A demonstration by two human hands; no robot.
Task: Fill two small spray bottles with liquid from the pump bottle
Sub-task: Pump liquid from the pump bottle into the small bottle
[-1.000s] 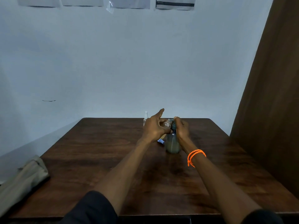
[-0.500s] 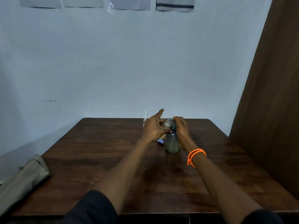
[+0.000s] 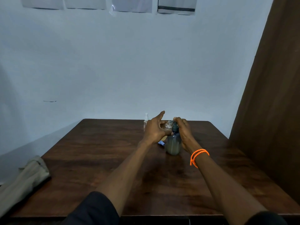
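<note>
A grey translucent pump bottle (image 3: 173, 144) with liquid in its lower part stands on the dark wooden table (image 3: 100, 153). My right hand (image 3: 183, 129) is curled over its dark pump head. My left hand (image 3: 155, 127) holds a small clear spray bottle (image 3: 168, 125) tilted against the pump's spout, index finger pointing up. A second small spray bottle (image 3: 146, 120) with a white cap stands upright behind my left hand, near the table's far edge. A small white and blue object (image 3: 161, 143), perhaps a cap, lies on the table under my left hand.
A folded beige cloth (image 3: 21, 181) lies off the table's left front corner. A brown wooden panel (image 3: 272, 95) rises along the right side. A pale wall with taped papers (image 3: 133, 4) stands behind the table.
Hardly anything differs. Both hands stay at the pump bottle's top; my right hand sits slightly lower on the pump head than a second ago.
</note>
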